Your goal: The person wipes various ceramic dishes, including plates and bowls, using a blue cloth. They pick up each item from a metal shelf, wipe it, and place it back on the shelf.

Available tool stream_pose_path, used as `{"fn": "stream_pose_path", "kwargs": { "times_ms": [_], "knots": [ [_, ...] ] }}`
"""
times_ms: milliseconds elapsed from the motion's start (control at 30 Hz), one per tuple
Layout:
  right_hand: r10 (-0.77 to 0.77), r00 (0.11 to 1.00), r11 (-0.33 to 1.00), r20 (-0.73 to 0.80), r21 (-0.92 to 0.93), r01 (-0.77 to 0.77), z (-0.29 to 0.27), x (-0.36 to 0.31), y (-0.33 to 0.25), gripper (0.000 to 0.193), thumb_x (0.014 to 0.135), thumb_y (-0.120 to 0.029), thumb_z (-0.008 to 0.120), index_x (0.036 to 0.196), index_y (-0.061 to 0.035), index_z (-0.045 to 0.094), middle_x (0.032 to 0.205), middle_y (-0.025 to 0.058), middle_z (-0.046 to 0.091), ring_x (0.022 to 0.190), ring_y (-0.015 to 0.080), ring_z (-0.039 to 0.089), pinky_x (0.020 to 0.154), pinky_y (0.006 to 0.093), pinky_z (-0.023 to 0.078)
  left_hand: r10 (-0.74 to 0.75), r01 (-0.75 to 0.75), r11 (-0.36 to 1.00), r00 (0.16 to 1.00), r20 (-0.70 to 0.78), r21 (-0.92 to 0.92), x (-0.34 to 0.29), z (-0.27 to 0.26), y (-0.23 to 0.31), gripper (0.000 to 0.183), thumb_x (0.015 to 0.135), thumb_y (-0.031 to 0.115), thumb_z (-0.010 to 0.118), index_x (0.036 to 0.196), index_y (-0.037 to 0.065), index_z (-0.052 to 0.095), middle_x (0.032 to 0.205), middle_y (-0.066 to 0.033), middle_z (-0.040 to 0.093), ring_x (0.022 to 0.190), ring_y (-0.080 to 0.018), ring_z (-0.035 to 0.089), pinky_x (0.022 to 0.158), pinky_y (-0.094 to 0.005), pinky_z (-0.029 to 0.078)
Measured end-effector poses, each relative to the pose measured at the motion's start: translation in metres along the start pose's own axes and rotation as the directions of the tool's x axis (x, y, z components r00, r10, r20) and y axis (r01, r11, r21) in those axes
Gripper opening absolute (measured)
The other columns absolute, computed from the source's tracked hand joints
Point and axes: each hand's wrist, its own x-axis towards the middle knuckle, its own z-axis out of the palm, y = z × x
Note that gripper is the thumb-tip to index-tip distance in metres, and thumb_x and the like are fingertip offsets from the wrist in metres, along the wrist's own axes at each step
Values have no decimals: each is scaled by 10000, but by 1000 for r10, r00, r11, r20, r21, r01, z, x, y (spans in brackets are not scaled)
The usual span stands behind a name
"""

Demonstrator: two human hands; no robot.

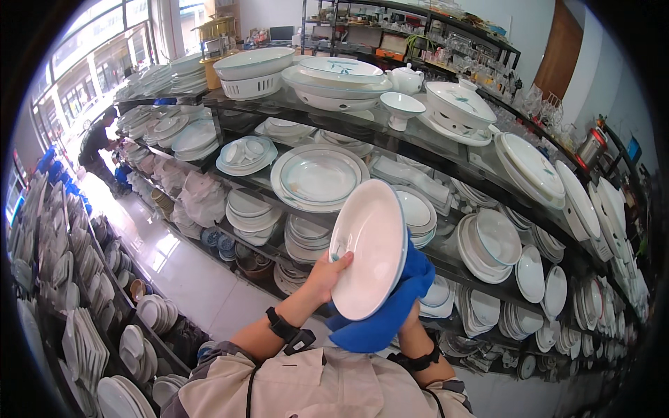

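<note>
Wore a beige jacket [376, 393]; pinched a motif-printed white oval dish [373, 254] before shelves [247, 106] with the left hand [326, 279]; backed it with blue cloth [380, 324] over the right hand [412, 315]; couldn't tell those fingers' spread.

No readable text, no legible labels, numbers or signs (anywhere)

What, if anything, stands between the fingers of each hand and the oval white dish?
Nothing visible stands between the left fingers and the oval white dish: they hold its left edge directly. A blue cloth behind the dish hides the right fingers and seems to lie between.
</note>
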Motion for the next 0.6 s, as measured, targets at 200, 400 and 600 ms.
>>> {"fn": "stream_pose_path", "kwargs": {
  "times_ms": [200, 400, 600],
  "knots": [
    [315, 938, 903, -146, 351, -248, 49, 24, -23, 554, 1047, -395, 517, 1447, -22, 435, 1332, 137, 583, 1159, 264, 614, 988, 398, 529, 98, -94, 993, 994, -48, 77, -4, -10, 16, 413, 964, 73, 653, 1339, 33, 485, 1186, -137, 653, 1016, -267, 683, 854, -445, 600],
    [346, 911, 936, -225, 151, -318, 29, 34, 27, 521, 1037, -388, 547, 1400, -18, 488, 1262, 115, 616, 1100, 230, 629, 961, 366, 529, 232, -218, 972, 952, -201, 88, -5, -54, 61, 425, 956, 61, 657, 1341, 17, 484, 1186, -140, 656, 1018, -270, 681, 861, -445, 598],
    [347, 878, 922, -331, -52, -384, 43, 61, 57, 490, 1028, -380, 576, 1352, -15, 541, 1192, 94, 650, 1040, 195, 645, 934, 335, 528, 384, -356, 923, 877, -289, 147, -2, -120, 98, 413, 939, 58, 686, 1310, -7, 516, 1178, -137, 664, 1017, -240, 679, 867, -416, 593]
  ]
}}
